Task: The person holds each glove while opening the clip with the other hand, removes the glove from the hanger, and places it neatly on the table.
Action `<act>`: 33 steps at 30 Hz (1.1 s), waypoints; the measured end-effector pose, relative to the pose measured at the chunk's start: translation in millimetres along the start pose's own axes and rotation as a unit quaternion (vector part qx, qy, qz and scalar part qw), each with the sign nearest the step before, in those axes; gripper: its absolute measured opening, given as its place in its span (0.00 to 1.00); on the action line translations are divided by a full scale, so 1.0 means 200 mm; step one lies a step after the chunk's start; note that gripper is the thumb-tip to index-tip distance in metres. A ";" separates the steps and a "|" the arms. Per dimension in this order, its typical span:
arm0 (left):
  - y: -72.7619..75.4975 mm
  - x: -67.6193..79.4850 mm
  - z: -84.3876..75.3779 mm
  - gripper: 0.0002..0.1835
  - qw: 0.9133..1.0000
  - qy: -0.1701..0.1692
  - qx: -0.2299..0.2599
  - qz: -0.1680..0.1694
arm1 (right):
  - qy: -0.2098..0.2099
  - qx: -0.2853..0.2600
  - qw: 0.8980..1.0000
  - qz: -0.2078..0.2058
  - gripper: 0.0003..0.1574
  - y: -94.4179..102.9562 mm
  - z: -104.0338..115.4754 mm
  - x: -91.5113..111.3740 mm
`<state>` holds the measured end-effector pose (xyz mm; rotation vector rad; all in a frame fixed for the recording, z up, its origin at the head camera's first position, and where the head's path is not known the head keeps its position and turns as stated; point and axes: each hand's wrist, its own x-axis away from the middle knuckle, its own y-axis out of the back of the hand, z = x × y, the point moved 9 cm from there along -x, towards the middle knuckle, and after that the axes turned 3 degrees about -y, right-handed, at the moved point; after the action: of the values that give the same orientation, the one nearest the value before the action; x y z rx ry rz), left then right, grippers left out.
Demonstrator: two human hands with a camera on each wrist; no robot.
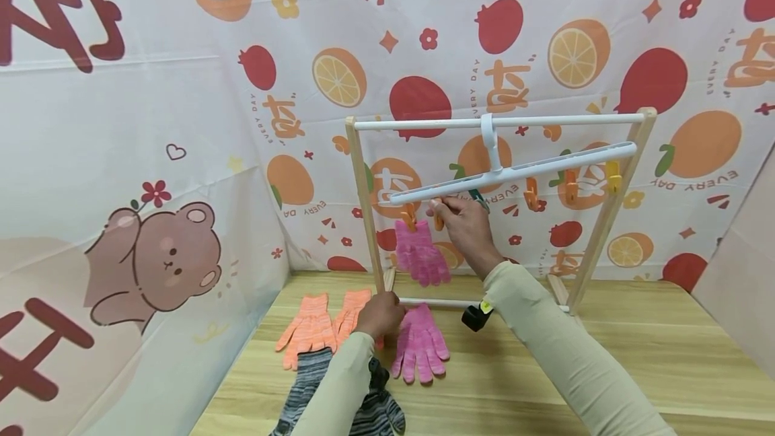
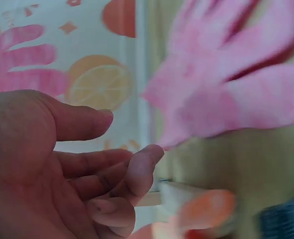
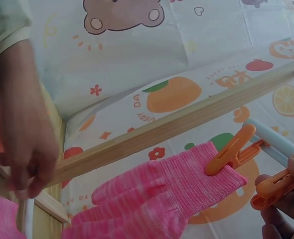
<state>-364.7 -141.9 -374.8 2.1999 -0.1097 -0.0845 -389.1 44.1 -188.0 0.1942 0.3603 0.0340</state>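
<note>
A white hanger [image 1: 545,168] hangs tilted from the rack's top bar, its left end low. An orange clothespin [image 3: 231,152] grips the cuff of a pink glove [image 1: 420,254] under that low end. Beside it, my right hand [image 1: 465,226] pinches a second orange clothespin [image 3: 275,189] between thumb and fingers. My left hand [image 1: 380,318] is low at the rack's left foot with nothing in it, fingers loosely bent. Just past its fingertips lies another pink glove [image 2: 202,94], flat on the table with its fingers toward me.
The wooden rack [image 1: 365,207] stands near the patterned backdrop. Two orange gloves [image 1: 311,325] and grey-black knitted items [image 1: 309,379] lie on the left. Orange clothespins [image 1: 531,194] and a yellow clothespin [image 1: 613,177] hang on the hanger's right half. A small black object [image 1: 475,318] shows by my right sleeve.
</note>
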 end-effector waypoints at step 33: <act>0.49 -0.06 -0.37 0.14 0.970 -0.047 0.054 -0.234 | 0.007 0.034 0.999 0.021 0.23 0.00 -0.01 0.01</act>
<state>-373.7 -139.6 -251.1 2.2902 0.3624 -0.4546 -388.6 43.8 -190.4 0.2688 0.3716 0.0645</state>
